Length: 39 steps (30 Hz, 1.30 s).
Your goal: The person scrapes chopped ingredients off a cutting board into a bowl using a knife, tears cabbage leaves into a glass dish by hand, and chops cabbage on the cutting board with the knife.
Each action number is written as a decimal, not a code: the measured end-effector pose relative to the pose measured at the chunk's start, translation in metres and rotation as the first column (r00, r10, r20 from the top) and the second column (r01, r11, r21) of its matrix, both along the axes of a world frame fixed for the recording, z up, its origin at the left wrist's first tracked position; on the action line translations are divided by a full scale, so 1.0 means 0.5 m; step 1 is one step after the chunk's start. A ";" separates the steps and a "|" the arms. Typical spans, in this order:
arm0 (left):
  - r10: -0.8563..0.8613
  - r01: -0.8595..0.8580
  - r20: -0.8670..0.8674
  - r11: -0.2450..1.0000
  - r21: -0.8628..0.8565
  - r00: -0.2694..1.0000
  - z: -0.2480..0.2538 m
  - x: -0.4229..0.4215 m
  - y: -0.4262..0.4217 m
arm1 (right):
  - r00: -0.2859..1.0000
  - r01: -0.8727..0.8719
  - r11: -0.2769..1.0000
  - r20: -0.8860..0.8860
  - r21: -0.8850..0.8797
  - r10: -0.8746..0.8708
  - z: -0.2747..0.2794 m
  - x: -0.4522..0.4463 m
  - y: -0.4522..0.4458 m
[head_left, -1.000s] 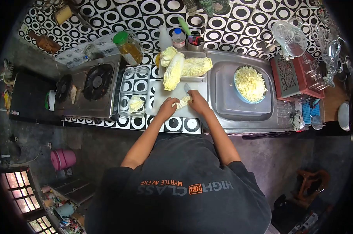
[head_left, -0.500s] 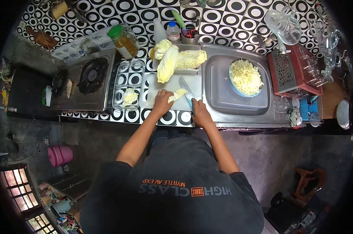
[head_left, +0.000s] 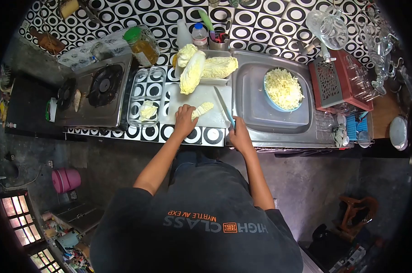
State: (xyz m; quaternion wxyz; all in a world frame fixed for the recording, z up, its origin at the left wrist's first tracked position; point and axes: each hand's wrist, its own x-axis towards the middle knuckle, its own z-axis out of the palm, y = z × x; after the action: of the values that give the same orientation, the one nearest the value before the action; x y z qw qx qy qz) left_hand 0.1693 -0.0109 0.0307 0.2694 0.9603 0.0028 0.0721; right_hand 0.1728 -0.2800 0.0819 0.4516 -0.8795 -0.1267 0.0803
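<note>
My left hand (head_left: 186,120) rests on the white cutting board (head_left: 212,119), its curled fingers against the near end of a cut piece of napa cabbage (head_left: 204,108). In my right hand (head_left: 240,134) is a knife (head_left: 223,104) with a light blue handle. The blade points away from me, to the right of the piece and apart from it. At the board's far side, a napa cabbage (head_left: 193,75) leans over a tray's edge, beside another napa cabbage (head_left: 220,67) lying in the tray.
A blue bowl (head_left: 279,107) heaped with shredded cabbage stands in the steel sink (head_left: 253,119). Left of the board, a clear divided tray (head_left: 133,103) holds cabbage scraps (head_left: 147,110). Farther left is a gas stove (head_left: 90,102); a green-lidded jar (head_left: 144,51) stands behind.
The knife has moved away from the cabbage piece to the right, with its blade swung more upright. My left hand stays at the piece. The whole view has shifted slightly.
</note>
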 end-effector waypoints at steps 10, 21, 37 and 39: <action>-0.087 0.077 0.085 0.991 0.111 0.993 -0.013 -0.049 -0.010 | 0.975 -0.218 0.976 0.033 -0.012 0.218 0.003 -0.069 0.081; -0.109 0.105 0.020 0.984 0.143 0.994 -0.004 -0.062 -0.022 | 0.975 -0.223 0.974 0.001 -0.024 0.223 -0.005 -0.077 0.099; -0.039 0.027 0.076 0.989 0.144 0.996 -0.039 -0.064 -0.037 | 0.942 -0.334 0.901 -0.111 -0.275 0.316 -0.002 -0.073 0.096; -0.034 0.023 0.081 0.990 0.139 0.996 -0.038 -0.064 -0.038 | 0.943 -0.331 0.904 -0.111 -0.269 0.313 -0.003 -0.072 0.094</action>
State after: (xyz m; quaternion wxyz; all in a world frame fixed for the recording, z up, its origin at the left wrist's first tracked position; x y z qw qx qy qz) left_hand 0.1374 -0.0299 0.0117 0.2030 0.9728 -0.0273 0.1084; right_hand 0.1369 -0.2331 0.0803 0.3051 -0.8990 -0.2425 0.1995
